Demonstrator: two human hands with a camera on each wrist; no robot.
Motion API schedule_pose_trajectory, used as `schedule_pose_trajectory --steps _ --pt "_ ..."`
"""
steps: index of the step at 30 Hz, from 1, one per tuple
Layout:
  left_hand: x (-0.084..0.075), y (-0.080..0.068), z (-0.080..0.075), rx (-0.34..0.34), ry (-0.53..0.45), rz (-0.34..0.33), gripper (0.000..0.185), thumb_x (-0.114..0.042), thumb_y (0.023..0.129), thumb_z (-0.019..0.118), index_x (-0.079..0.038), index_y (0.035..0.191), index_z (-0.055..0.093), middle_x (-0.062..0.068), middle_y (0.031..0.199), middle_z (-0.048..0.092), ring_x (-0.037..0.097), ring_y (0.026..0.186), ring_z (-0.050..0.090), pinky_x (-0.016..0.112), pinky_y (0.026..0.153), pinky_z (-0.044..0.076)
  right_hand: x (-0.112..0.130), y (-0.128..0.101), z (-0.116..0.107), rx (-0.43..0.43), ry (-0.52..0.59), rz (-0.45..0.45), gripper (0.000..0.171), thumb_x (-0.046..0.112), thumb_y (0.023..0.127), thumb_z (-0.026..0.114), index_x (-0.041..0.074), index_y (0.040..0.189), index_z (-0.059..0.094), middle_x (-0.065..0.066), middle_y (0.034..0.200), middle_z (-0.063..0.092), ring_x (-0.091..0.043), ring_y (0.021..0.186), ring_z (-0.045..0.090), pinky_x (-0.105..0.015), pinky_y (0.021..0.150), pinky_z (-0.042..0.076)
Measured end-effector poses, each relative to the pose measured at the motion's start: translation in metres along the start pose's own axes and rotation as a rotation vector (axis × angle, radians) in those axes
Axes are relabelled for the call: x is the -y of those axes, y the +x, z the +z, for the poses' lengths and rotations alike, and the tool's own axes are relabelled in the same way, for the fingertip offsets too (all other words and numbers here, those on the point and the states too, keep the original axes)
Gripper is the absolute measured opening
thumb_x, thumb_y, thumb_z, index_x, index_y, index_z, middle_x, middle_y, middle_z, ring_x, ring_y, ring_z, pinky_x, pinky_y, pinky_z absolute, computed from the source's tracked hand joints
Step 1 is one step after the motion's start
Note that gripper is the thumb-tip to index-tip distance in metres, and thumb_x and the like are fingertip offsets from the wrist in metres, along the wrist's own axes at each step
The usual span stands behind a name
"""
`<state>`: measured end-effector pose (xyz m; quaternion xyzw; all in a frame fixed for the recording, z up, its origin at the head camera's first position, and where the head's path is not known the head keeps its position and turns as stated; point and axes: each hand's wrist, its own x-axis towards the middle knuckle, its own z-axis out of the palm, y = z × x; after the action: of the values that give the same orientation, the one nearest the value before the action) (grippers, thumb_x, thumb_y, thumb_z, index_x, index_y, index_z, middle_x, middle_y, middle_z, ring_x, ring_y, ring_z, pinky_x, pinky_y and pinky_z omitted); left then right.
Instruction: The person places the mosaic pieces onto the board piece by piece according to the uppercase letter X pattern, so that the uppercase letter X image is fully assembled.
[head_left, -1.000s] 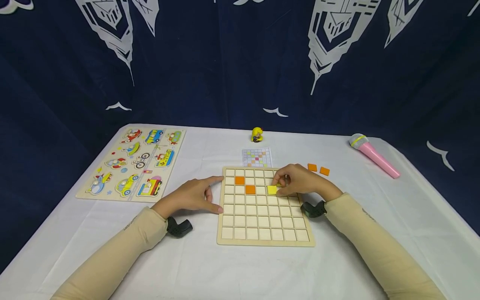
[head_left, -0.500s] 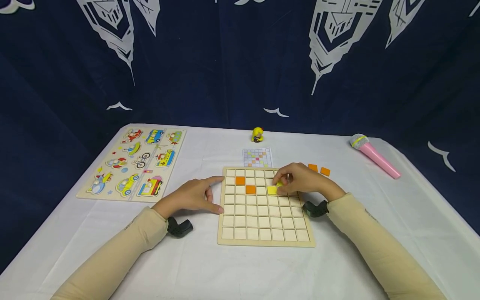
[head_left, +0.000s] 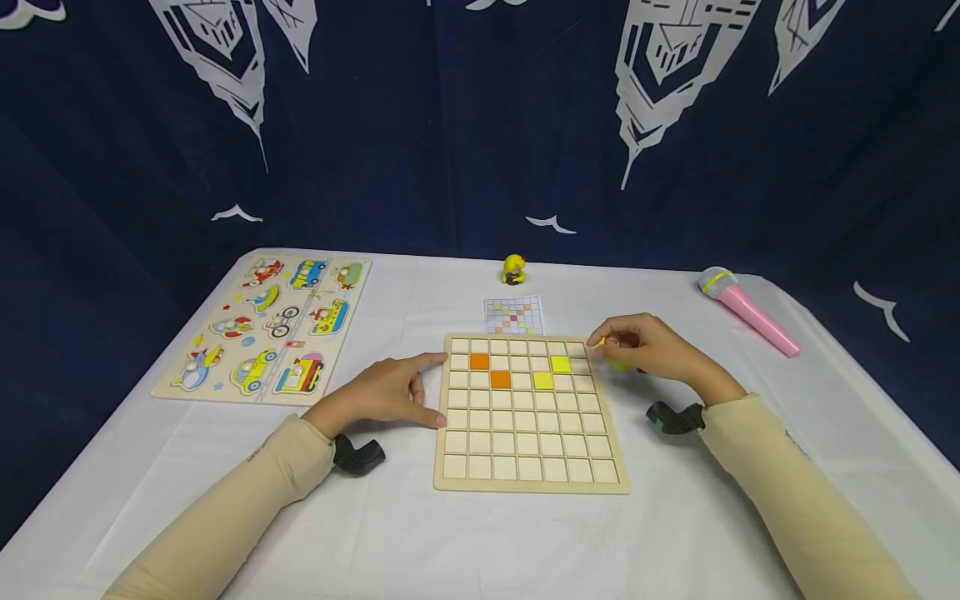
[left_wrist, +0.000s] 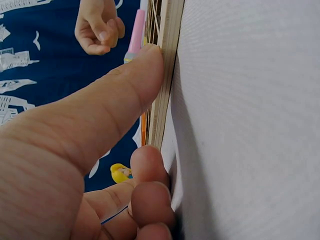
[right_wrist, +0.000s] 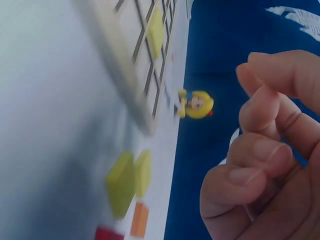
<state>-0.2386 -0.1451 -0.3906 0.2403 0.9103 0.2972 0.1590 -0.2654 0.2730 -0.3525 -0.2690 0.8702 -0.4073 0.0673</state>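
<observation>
Two yellow tiles (head_left: pixel 552 372) now sit in the grid board (head_left: pixel 528 482) at frame centre, beside two orange tiles (head_left: pixel 490 371).
Left hand (head_left: pixel 386 392) braces the board's left edge, fingers relaxed, so it stays put. Right hand (head_left: pixel 651 348) hovers off the upper-right corner over loose tiles (right_wrist: pixel 127 182), fingers curled; whether it holds one I cannot tell. Earlier it was over the board, with one yellow tile showing.

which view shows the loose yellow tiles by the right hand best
The right wrist view: two loose yellow tiles lie in plain sight beside the board. In the head view the right hand covers nearly all of them. The left wrist view shows none.
</observation>
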Motion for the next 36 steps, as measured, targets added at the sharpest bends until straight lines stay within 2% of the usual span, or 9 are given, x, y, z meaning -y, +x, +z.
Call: schedule_pose_trajectory --steps 5,11,14,17,22,26,30,33,36 --pt "0.000 -0.001 0.000 0.002 0.003 0.002 0.100 -0.038 0.083 0.095 -0.003 0.163 0.045 -0.002 0.078 0.065 0.014 0.069 0.057 0.031 0.070 0.045 -0.010 -0.011 -0.010 -0.039 0.032 -0.023 0.016 -0.005 0.100 0.068 -0.009 0.115 0.073 0.000 0.087 0.062 -0.012 0.073 0.057 -0.023 0.064 0.047" --pt "0.000 0.000 0.001 0.001 0.003 0.000 0.101 -0.038 0.083 0.096 -0.003 0.163 0.045 -0.003 0.078 0.065 0.014 0.070 0.057 0.031 0.070 0.045 -0.023 -0.020 -0.024 -0.083 0.021 0.053 0.016 0.000 0.103 0.068 -0.009 0.115 0.073 -0.005 0.104 0.074 -0.011 0.084 0.061 -0.022 0.072 0.051" --pt "0.001 0.000 0.001 -0.001 0.004 0.002 0.101 -0.039 0.083 0.096 -0.004 0.163 0.045 -0.003 0.078 0.065 0.014 0.070 0.057 0.031 0.070 0.045 -0.031 -0.025 -0.031 -0.096 0.009 0.117 0.019 0.004 0.104 0.068 -0.007 0.119 0.073 -0.005 0.106 0.073 -0.014 0.085 0.061 -0.026 0.071 0.052" --pt "0.001 0.000 0.001 -0.001 0.004 0.001 0.101 -0.039 0.083 0.096 -0.004 0.163 0.045 -0.003 0.078 0.065 0.014 0.070 0.057 0.031 0.070 0.045 -0.039 -0.028 -0.036 -0.096 0.011 0.182 0.023 0.007 0.105 0.068 -0.007 0.123 0.071 -0.005 0.099 0.066 -0.018 0.081 0.058 -0.028 0.066 0.051" --pt "0.001 -0.001 0.000 0.001 0.000 0.001 0.101 -0.039 0.083 0.096 -0.004 0.163 0.045 -0.003 0.078 0.065 0.014 0.070 0.057 0.032 0.070 0.045 -0.055 -0.031 -0.039 -0.081 0.005 0.229 0.025 0.008 0.107 0.067 -0.008 0.125 0.070 -0.014 0.113 0.072 -0.020 0.080 0.057 -0.028 0.066 0.051" --pt "0.001 0.000 0.000 0.001 0.000 0.001 0.101 -0.039 0.083 0.096 -0.004 0.163 0.045 -0.003 0.078 0.066 0.014 0.070 0.057 0.032 0.071 0.045 -0.065 -0.034 -0.040 -0.081 0.022 0.214 0.024 0.006 0.107 0.066 -0.009 0.125 0.071 -0.001 0.114 0.073 -0.019 0.073 0.055 -0.027 0.067 0.051" --pt "0.000 0.000 0.000 0.002 0.000 -0.001 0.101 -0.039 0.083 0.095 -0.004 0.163 0.045 -0.003 0.078 0.066 0.014 0.070 0.057 0.032 0.072 0.045 -0.074 -0.037 -0.039 -0.079 0.045 0.123 0.019 -0.002 0.104 0.066 -0.012 0.120 0.071 0.015 0.108 0.074 -0.014 0.077 0.056 -0.024 0.066 0.048" --pt "0.000 -0.001 -0.001 0.004 0.004 -0.006 0.101 -0.039 0.083 0.095 -0.005 0.164 0.045 -0.003 0.078 0.066 0.014 0.071 0.057 0.033 0.071 0.045 -0.077 -0.037 -0.038 -0.055 0.047 0.064 0.020 -0.010 0.101 0.064 -0.013 0.118 0.071 0.011 0.110 0.077 -0.006 0.089 0.059 -0.021 0.073 0.048" --pt "-0.001 -0.001 -0.001 0.006 0.008 -0.006 0.101 -0.039 0.083 0.095 -0.005 0.164 0.045 -0.003 0.078 0.066 0.014 0.071 0.057 0.032 0.071 0.045 -0.077 -0.037 -0.037 -0.019 0.020 0.073 0.026 -0.014 0.097 0.062 -0.012 0.120 0.073 -0.001 0.116 0.077 -0.004 0.100 0.059 -0.018 0.083 0.047"
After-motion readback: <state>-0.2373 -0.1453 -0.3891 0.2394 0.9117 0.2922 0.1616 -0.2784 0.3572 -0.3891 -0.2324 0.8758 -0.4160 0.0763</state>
